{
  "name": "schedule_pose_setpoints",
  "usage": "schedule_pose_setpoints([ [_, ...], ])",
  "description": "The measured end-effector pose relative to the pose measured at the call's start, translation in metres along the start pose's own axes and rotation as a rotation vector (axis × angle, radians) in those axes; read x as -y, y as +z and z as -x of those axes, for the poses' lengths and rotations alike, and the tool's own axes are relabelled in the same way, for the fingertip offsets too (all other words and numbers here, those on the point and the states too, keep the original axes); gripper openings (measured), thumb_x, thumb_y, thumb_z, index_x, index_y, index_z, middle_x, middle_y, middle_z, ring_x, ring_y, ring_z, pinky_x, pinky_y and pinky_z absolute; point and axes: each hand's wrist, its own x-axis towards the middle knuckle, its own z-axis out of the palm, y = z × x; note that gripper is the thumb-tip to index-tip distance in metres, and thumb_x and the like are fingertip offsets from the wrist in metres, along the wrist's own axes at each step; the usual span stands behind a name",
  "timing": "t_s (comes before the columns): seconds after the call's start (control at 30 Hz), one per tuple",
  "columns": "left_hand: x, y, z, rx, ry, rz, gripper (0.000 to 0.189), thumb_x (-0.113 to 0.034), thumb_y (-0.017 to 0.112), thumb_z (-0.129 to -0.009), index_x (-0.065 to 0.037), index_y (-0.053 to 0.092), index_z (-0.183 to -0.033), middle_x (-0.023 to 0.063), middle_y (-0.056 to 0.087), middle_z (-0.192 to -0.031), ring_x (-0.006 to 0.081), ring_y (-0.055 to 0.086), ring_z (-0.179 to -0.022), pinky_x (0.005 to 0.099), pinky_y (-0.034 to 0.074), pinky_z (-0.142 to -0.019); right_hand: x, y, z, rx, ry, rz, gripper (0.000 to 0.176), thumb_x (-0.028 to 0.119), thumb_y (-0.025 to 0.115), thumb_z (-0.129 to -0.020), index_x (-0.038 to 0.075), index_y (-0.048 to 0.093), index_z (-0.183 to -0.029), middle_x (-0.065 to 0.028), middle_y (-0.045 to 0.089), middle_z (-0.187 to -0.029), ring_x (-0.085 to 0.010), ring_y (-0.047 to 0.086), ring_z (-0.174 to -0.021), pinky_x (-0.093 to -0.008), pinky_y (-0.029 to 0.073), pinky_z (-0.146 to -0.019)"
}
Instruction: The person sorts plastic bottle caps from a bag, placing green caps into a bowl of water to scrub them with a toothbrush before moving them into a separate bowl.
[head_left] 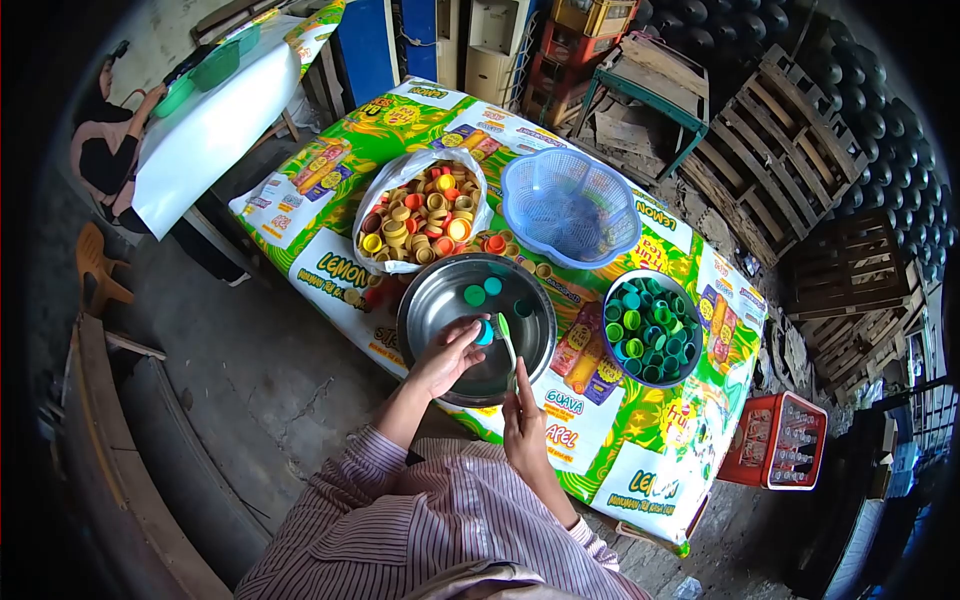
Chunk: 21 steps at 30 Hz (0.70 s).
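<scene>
Over a wide metal basin (420,318), my left hand (445,358) pinches a blue bottle cap (485,333). My right hand (526,425) is closed around the handle of a toothbrush (508,345), whose green-tipped head is right beside the cap. Inside the basin lie a few loose green caps (474,295). Behind it, a white plastic bag (366,215) is filled with yellow, orange and red caps (430,212). To the right of the basin stands a round bowl (640,382) full of green caps (655,330).
A blue plastic basket (570,205) stands at the table's back. The table wears a printed green cover (680,425). A red crate of bottles (772,440) is on the floor at right, wooden pallets (780,150) behind. A person (110,150) works at another table at left.
</scene>
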Motion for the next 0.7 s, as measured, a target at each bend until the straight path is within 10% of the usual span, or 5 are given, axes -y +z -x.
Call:
schedule_pose_setpoints([
  [0.17, 0.004, -0.008, -0.005, -0.059, 0.074, -0.386, 0.031, -0.025, 0.050, -0.090, -0.009, 0.050, -0.116, -0.0021, 0.057, -0.096, 0.0087, 0.057, -0.086, 0.0216, 0.044, -0.065, -0.004, -0.001, -0.003, 0.008, 0.011, 0.027, 0.056, -0.002, 0.042, -0.084, 0.014, 0.026, -0.136, -0.0131, 0.041, -0.050, -0.0150, 0.037, -0.044, -0.0217, 0.031, -0.049],
  [0.7, -0.006, -0.012, -0.001, 0.041, 0.092, -0.166, 0.031, -0.024, 0.041, -0.093, -0.005, 0.049, -0.116, 0.0027, 0.056, -0.101, 0.0129, 0.056, -0.089, 0.0273, 0.046, -0.074, -0.003, -0.009, -0.003, -0.023, -0.087, 0.152, 0.054, -0.005, 0.043, -0.082, 0.011, 0.033, -0.133, -0.0134, 0.047, -0.053, -0.0163, 0.047, -0.045, -0.0231, 0.036, -0.049],
])
